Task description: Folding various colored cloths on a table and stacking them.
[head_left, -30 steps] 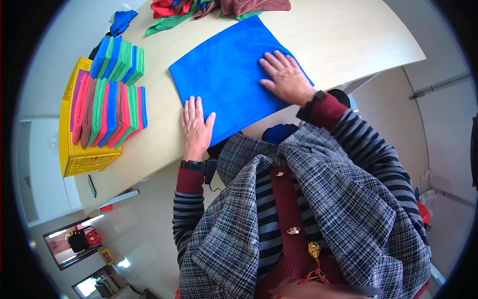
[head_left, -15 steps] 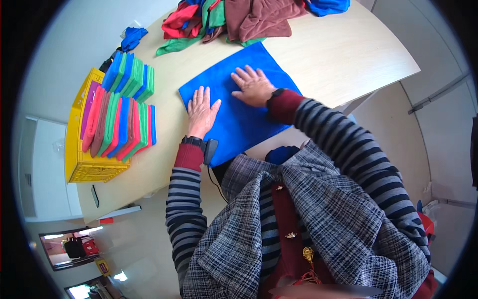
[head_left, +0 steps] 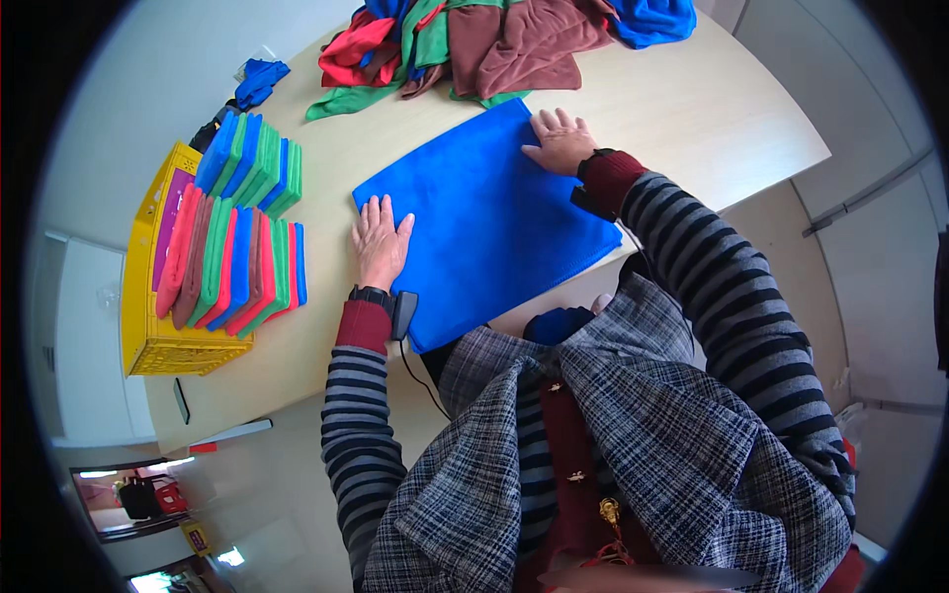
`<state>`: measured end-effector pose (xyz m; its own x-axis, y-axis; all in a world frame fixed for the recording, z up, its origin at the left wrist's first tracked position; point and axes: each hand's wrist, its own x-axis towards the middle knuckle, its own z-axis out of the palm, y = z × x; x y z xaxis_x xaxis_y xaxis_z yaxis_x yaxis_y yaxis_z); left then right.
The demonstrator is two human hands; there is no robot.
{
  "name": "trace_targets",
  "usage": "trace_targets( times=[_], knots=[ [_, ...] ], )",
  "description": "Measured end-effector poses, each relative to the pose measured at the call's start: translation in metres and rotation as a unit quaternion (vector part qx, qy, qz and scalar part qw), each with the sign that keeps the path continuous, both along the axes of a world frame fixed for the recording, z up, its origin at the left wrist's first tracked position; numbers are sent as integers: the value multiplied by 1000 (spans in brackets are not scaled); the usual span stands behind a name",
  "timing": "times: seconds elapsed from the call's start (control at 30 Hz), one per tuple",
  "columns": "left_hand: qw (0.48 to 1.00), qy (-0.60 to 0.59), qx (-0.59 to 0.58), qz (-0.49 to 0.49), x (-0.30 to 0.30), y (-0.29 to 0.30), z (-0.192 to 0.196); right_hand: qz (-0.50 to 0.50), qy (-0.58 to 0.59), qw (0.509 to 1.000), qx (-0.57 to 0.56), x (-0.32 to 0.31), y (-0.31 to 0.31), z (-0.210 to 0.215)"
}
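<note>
A blue cloth (head_left: 484, 217), like a towel, lies spread flat on the light wooden table, its near corner hanging over the front edge. Fingers stretched out, my left hand (head_left: 381, 247) rests flat on the cloth's left edge. My right hand (head_left: 561, 143) lies on its far right edge with the fingers spread. Neither hand grips anything. Dark bands with small boxes are strapped on both wrists, and the right one partly covers the cloth's right side.
At the left, a yellow plastic crate (head_left: 183, 354) holds folded cloths (head_left: 237, 262) in red, brown, green and blue. Loose cloths (head_left: 524, 49) are heaped at the table's far side. A small blue cloth (head_left: 259, 81) lies far left. A dark flat object (head_left: 182, 401) sits near the left edge.
My right hand has slid outward to the right, from the middle of the blue cloth to its far right edge. The cloth's right side now looks flatter and wider. My left hand has barely moved.
</note>
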<state>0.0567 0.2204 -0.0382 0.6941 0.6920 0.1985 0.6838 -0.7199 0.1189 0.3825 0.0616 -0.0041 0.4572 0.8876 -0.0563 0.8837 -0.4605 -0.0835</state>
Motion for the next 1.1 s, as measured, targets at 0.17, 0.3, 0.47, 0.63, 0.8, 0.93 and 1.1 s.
trace_targets(
  times=[0.17,0.3,0.47,0.63,0.8,0.93,1.1],
  knots=[
    [1000,6,16,-21,34,20,6,82,41,993,71,-49,54,-11],
    [1000,17,-10,-4,56,27,-1,112,2,990,83,-36,74,-21],
    [1000,5,-7,27,44,45,-9,88,13,990,111,-3,68,-30],
    [1000,-1,4,16,53,42,-3,36,71,982,170,16,55,-21],
    [986,-91,-18,-140,70,-30,22,-18,357,863,357,-8,35,-6],
    [726,-331,-582,-156,94,-136,57,-40,475,774,416,-38,20,8],
    [514,-332,-781,-127,103,-174,66,-35,418,789,450,-56,14,11]
  ],
)
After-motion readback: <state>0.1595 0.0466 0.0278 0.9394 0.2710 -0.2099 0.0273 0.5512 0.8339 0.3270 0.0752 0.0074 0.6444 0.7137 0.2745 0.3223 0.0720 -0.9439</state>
